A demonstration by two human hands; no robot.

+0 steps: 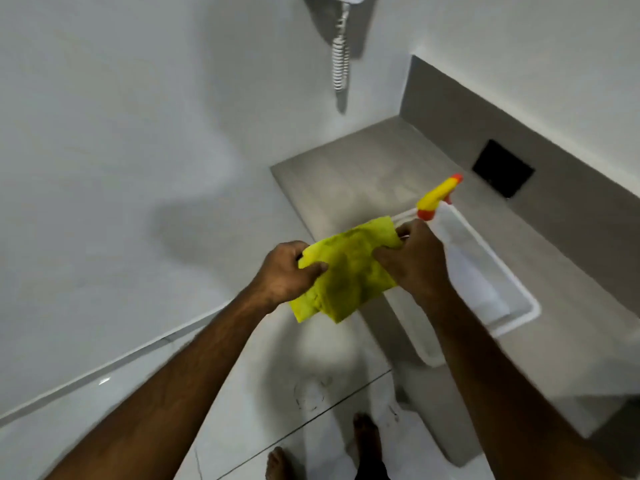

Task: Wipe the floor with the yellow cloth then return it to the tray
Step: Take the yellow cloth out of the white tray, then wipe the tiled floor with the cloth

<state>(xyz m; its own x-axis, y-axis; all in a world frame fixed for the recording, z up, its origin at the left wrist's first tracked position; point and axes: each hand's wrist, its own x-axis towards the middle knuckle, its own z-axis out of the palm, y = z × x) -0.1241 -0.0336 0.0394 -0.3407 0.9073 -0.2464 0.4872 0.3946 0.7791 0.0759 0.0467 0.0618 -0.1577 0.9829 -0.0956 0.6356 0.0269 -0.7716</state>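
You hold the yellow cloth point(346, 271) stretched between both hands above the floor point(277, 427): your left hand point(287, 271) pinches its left edge, your right hand point(412, 258) grips its right side, just beside the white tray point(519, 320) on the worktop point(346, 168).

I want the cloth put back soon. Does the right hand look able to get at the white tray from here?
Probably yes: the right hand, gripping the yellow cloth together with the left hand, is just beside the white rectangular plastic tray, with nothing between.
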